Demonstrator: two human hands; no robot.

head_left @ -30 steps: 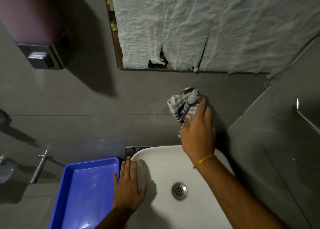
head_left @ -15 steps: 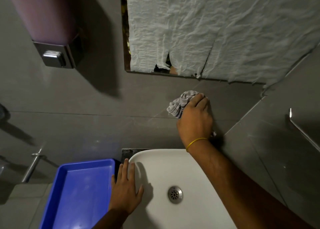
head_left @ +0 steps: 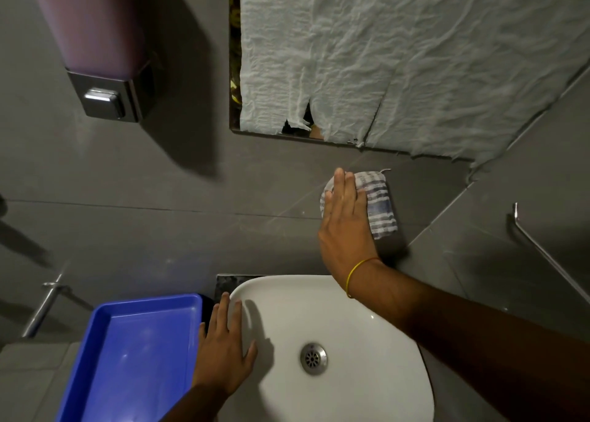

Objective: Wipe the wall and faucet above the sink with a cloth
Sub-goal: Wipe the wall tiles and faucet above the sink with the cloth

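Observation:
My right hand (head_left: 348,220) lies flat on a grey-and-white striped cloth (head_left: 380,204) and presses it against the dark grey tiled wall (head_left: 191,182), above the white sink (head_left: 335,342) and just under the mirror's lower edge. The hand and the cloth cover the spot where the faucet is, so I cannot see it. My left hand (head_left: 223,351) rests flat on the sink's left rim, fingers spread, holding nothing.
A blue plastic tray (head_left: 127,351) sits left of the sink. A soap dispenser (head_left: 102,70) hangs on the wall at upper left. Crumpled white paper (head_left: 399,64) covers the mirror. A metal bar (head_left: 542,255) is on the right side wall, another bar (head_left: 44,306) at far left.
My right hand went from gripping the bunched cloth at the faucet to lying flat, with the cloth spread on the wall slightly higher. The view shifted. The left hand stayed on the rim.

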